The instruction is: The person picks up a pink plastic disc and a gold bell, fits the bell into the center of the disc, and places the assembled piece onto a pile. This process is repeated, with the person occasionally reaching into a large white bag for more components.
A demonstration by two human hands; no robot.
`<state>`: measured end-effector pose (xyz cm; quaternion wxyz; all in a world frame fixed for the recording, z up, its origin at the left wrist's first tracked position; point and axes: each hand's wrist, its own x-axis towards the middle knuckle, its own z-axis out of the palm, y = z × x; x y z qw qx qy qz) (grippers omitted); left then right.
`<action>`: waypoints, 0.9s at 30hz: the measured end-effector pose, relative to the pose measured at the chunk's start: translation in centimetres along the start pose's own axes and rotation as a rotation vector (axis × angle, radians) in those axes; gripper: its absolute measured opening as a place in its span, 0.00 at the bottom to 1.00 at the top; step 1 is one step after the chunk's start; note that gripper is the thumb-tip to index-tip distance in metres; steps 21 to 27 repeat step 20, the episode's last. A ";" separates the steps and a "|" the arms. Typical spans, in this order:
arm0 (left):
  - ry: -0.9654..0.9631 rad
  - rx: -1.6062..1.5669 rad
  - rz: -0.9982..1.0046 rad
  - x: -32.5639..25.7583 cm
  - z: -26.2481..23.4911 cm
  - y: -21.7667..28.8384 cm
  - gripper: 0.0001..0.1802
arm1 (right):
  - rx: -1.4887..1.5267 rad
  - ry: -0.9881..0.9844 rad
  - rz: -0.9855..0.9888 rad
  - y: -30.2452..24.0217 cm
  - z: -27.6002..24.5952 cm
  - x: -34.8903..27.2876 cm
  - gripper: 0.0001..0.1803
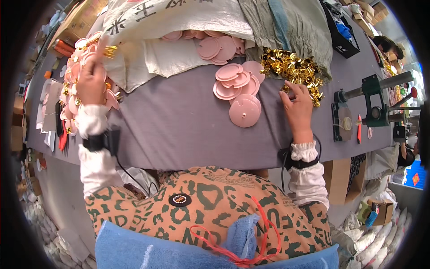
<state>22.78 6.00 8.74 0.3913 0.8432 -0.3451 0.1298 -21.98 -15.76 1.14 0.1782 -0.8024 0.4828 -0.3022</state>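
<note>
My left hand [92, 85], blurred by motion, is over a heap of pink discs fitted with gold pieces [71, 101] at the left. A smeared gold fitting [110, 51] shows just beyond its fingers; I cannot tell whether they hold it. My right hand [298, 107] is at the near edge of a pile of shiny gold metal fittings [291, 67]. Its thumb and index finger pinch around a small gold fitting [285, 89]. Between the hands, nearer the right one, lie several loose flat pink discs [244, 112], some notched, partly overlapping.
A white woven sack [179, 20] lies across the table's far side, with more pink discs [217, 48] at its mouth. A green hand press [374, 101] stands at the right. Behind it is a black bin [345, 33]. Grey cloth [188, 116] covers the table.
</note>
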 end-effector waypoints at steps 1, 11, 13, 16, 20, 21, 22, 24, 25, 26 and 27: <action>0.033 0.225 0.050 2.8 -1.6 -2.3 0.16 | 0.011 -0.001 -0.011 0.0 0.4 0.4 0.15; -0.486 -0.391 0.693 -9.0 11.9 10.0 0.29 | 0.041 0.062 -0.115 1.9 1.5 -0.5 0.08; -0.519 -0.527 0.771 -10.4 15.7 11.4 0.26 | 0.143 -0.002 -0.029 0.7 1.2 -1.8 0.09; -0.709 -0.346 0.758 -10.9 18.3 11.1 0.20 | 0.151 0.041 -0.200 2.3 1.8 -2.9 0.12; -0.726 -0.419 0.632 -12.0 18.3 11.2 0.13 | 0.165 -0.006 -0.082 2.7 1.1 -3.2 0.15; -0.726 -0.419 0.632 -12.0 18.3 11.2 0.13 | 0.165 -0.006 -0.082 2.7 1.1 -3.2 0.15; -0.726 -0.419 0.632 -12.0 18.3 11.2 0.13 | 0.165 -0.006 -0.082 2.7 1.1 -3.2 0.15; -0.726 -0.419 0.632 -12.0 18.3 11.2 0.13 | 0.165 -0.006 -0.082 2.7 1.1 -3.2 0.15; -0.726 -0.419 0.632 -12.0 18.3 11.2 0.13 | 0.165 -0.006 -0.082 2.7 1.1 -3.2 0.15; -0.726 -0.419 0.632 -12.0 18.3 11.2 0.13 | 0.165 -0.006 -0.082 2.7 1.1 -3.2 0.15; -0.726 -0.419 0.632 -12.0 18.3 11.2 0.13 | 0.165 -0.006 -0.082 2.7 1.1 -3.2 0.15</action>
